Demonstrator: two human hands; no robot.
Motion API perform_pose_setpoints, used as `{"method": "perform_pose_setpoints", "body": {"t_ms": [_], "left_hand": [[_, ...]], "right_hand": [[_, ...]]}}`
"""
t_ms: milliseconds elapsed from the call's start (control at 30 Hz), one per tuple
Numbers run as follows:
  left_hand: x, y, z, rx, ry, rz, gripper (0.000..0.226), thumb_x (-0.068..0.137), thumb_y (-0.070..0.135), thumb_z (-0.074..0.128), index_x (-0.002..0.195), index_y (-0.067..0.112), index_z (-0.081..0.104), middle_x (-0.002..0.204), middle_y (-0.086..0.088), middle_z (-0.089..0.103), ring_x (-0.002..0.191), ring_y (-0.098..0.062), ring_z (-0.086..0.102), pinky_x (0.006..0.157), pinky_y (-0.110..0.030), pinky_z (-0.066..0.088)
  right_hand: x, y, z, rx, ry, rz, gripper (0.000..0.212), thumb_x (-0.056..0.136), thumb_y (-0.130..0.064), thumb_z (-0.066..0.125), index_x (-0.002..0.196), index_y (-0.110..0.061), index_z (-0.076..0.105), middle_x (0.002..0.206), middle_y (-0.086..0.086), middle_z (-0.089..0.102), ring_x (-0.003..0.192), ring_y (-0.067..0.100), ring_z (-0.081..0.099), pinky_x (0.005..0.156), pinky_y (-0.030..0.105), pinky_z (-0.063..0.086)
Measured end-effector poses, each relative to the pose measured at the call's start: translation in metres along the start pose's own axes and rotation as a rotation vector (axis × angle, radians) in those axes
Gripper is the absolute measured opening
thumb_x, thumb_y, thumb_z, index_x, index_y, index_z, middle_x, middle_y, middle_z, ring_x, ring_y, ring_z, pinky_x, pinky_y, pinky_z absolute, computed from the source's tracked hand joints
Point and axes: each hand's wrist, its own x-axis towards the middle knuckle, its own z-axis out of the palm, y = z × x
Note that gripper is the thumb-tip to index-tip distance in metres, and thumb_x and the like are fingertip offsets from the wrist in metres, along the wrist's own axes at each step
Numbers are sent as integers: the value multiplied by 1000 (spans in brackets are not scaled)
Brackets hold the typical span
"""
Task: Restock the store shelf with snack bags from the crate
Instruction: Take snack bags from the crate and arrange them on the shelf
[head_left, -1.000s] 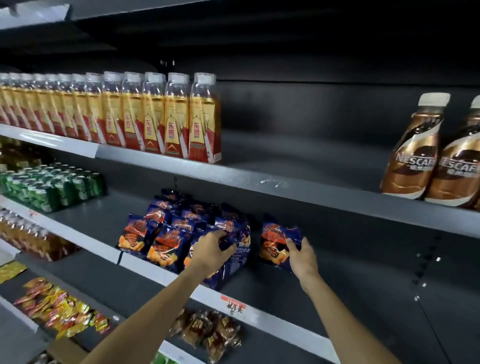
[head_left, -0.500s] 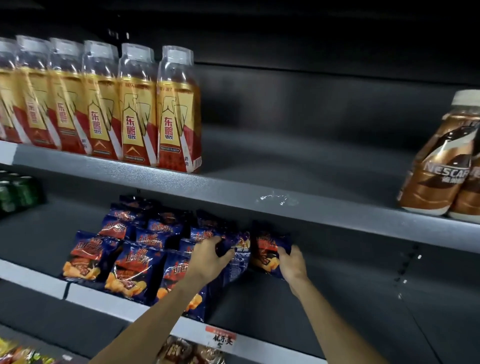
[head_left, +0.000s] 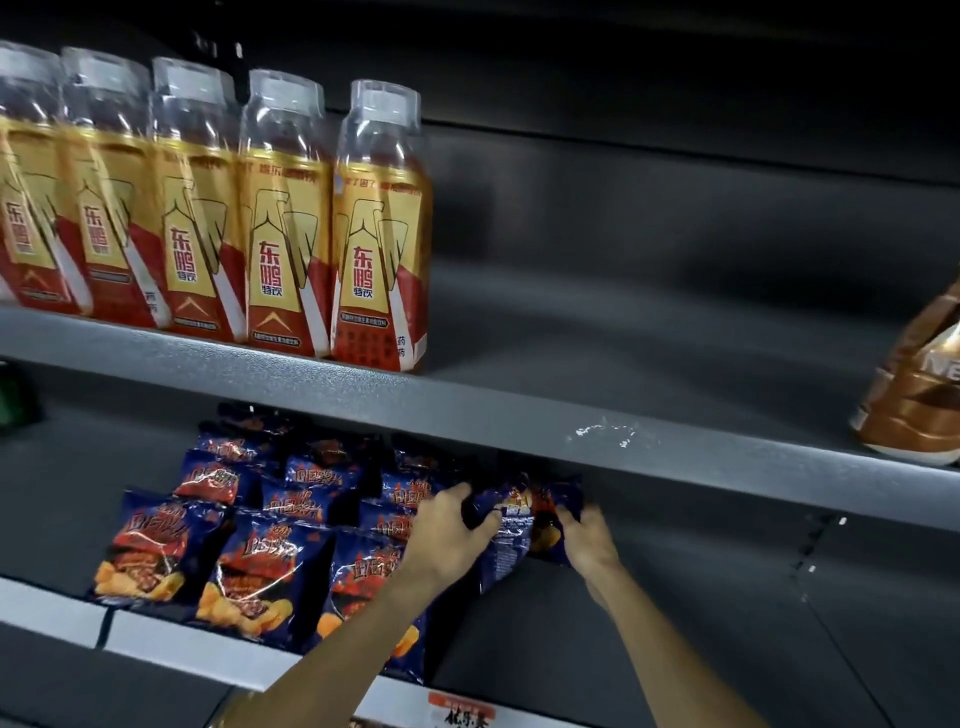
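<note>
Several dark blue snack bags (head_left: 249, 566) with red and orange print lie in rows on the lower shelf (head_left: 171, 642). My left hand (head_left: 447, 535) grips the top of a blue bag (head_left: 506, 545) standing at the right end of the rows. My right hand (head_left: 589, 538) holds another blue bag (head_left: 548, 519) just to its right, deep under the upper shelf. The two bags touch each other. The crate is out of view.
The upper shelf (head_left: 519, 415) carries a row of yellow-and-red drink bottles (head_left: 379, 249) on the left and a brown coffee bottle (head_left: 919, 384) at the right edge. A price tag (head_left: 460, 714) sits on the lower shelf's front rail. Dark bare shelf lies right of my hands.
The view has moved closer to the shelf. My right hand has pushed its bag further back and left, against the bag my left hand holds.
</note>
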Motion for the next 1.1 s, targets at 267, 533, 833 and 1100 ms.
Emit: {"method": "perform_pose_setpoints", "body": {"t_ms": [267,533,833,1100], "left_hand": [[0,-8,18,25,48,-49,25,86,34,67,72,20,52,61,9,57,53,-2,53,47,-9,35],[9,-15,21,41,52,-45,26,88,36,66,77,16,53,63,3,59,54,-9,57,50,-16,40],[11,-18,23,48,54,-45,27,87,37,66,79,14,56,64,3,61,55,-10,58,52,-19,39],[7,-9,21,72,32,-52,23,89,37,65,81,18,55,68,6,60,58,-7,57,58,-21,40]], "right_hand": [[20,15,26,44,-71,-49,20,100,-20,53,119,-19,59,112,2,66,103,20,63,95,35,49],[53,39,34,6,-2,48,33,93,-29,63,123,-16,62,121,8,68,107,26,65,97,44,52],[40,26,28,-60,118,41,44,90,-33,69,125,-7,62,121,9,67,110,28,62,88,28,48],[21,27,-1,-47,182,5,37,89,-38,69,113,-11,64,114,7,69,109,25,63,91,27,46]]}}
